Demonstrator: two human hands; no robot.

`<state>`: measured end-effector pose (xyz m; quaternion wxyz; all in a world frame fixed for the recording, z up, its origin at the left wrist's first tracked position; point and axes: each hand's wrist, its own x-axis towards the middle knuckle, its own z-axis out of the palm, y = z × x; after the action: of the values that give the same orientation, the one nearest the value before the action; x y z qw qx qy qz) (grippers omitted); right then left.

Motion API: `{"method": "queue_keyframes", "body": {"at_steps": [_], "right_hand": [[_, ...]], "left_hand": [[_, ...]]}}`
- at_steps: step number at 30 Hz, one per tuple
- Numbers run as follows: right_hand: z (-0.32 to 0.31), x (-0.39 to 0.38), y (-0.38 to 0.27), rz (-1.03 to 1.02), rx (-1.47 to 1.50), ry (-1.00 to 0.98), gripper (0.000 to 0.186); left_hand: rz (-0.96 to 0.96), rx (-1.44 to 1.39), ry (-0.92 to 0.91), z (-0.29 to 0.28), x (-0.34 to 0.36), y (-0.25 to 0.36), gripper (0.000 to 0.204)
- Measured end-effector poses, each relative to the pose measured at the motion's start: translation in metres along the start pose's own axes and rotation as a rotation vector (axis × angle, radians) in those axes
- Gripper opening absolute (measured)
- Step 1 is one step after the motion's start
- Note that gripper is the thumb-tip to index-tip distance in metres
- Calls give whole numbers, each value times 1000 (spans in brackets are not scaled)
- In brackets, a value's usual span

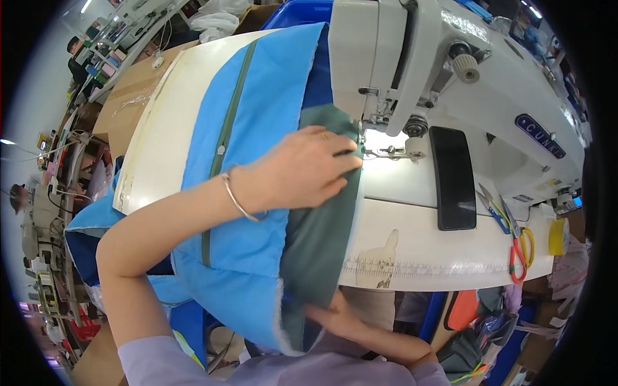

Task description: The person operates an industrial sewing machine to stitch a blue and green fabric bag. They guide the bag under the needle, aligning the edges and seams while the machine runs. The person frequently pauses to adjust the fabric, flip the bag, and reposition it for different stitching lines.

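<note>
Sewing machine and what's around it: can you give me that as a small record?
Machine: white, at upper right
Left hand: on the green cloth, pointing towards the machine
Right hand: at the cloth's near end, blurred, grip unclear
Blue fabric: left of the green cloth, with a zip
Phone: black, flat on the table
Scissors: right of the phone

A white table (412, 222) bears blue fabric (273, 90), phone (454, 180), scissors (517, 248).
</note>
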<state>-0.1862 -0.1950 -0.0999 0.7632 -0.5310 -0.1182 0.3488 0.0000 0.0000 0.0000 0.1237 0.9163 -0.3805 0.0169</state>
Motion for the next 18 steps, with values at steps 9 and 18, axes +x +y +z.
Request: {"method": "queue_keyframes", "body": {"at_steps": [9, 18], "right_hand": [[-21, -41, -11, -330, -674, 416, 40], [4, -40, -33, -802, -1229, 239, 12]], "left_hand": [[-499, 48, 303, -49, -118, -2, 42], [-636, 42, 47, -11, -170, -26, 56]]}}
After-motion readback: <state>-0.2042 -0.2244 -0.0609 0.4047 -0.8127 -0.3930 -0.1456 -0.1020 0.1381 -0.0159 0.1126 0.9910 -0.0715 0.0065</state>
